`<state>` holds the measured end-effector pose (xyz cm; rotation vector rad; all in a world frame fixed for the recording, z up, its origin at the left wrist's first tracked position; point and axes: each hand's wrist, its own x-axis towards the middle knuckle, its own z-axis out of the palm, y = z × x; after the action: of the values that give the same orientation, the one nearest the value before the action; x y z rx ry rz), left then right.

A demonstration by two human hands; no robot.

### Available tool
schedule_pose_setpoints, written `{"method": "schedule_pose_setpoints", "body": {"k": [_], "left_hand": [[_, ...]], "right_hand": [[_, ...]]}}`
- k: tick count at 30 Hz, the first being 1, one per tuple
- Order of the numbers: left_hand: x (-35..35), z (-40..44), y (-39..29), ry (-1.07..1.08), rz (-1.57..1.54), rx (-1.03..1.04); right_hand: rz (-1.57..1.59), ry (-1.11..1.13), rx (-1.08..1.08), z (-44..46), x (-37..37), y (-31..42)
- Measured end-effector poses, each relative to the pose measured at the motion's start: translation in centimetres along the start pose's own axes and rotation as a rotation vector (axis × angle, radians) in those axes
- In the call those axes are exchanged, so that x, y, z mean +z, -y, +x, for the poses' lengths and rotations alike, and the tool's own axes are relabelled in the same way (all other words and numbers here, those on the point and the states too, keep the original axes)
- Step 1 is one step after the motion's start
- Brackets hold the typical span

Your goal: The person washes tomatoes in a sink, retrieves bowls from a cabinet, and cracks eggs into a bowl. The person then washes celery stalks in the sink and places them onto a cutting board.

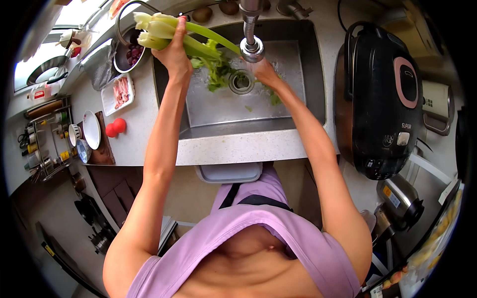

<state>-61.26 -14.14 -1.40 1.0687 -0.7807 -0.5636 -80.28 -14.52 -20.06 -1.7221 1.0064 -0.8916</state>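
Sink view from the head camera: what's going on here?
A person's left hand holds a bunch of pale green celery over the grey metal sink, its leafy end hanging near the drain. Water seems to be running from the silver metal faucet. The right hand is close beside it; its fingers are partly hidden, so its grip is unclear. Two round red tomatoes sit on the counter to the left.

one left hand, one right hand and one bunch of celery over the one sink; one faucet head above it. left of the sink: two round red fruits, one tray of meat, three dishes on one board. right of the sink: one rice cooker. behind the sink: at least three brown round things.
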Motion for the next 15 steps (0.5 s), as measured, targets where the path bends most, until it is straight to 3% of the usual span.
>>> {"method": "schedule_pose_setpoints", "body": {"k": [1,4,6,7,9,11,13,15], "left_hand": [[0.5,-0.7,0.3,0.003,-0.002,-0.001],[2.1,-3.1,1.0,0.073,-0.144,-0.229],[2.4,-3.8,1.9,0.067,-0.160,-0.268],[2.4,-4.3,2.6,0.050,-0.172,-0.307],[2.7,-4.9,3.5,0.035,-0.174,-0.331],[3.3,-5.9,3.9,0.027,-0.231,-0.426],[3.4,-6.2,4.6,0.078,-0.192,-0.408],[3.0,-5.8,4.9,0.123,-0.232,-0.403]], "right_hand": [[-0.001,-0.004,0.001,1.2,1.0,0.0],[-0.045,-0.164,-0.317,2.2,2.2,0.9],[0.022,-0.417,-0.220,1.2,0.9,4.0],[0.019,-0.411,-0.223,0.8,0.2,5.5],[-0.463,-0.651,-0.226,-0.2,-1.0,8.1],[-0.336,-0.516,-0.216,-0.6,-0.9,8.7],[0.074,-0.180,0.107,-0.1,-0.2,8.6],[0.197,-0.232,0.188,0.4,0.2,7.9]]}}
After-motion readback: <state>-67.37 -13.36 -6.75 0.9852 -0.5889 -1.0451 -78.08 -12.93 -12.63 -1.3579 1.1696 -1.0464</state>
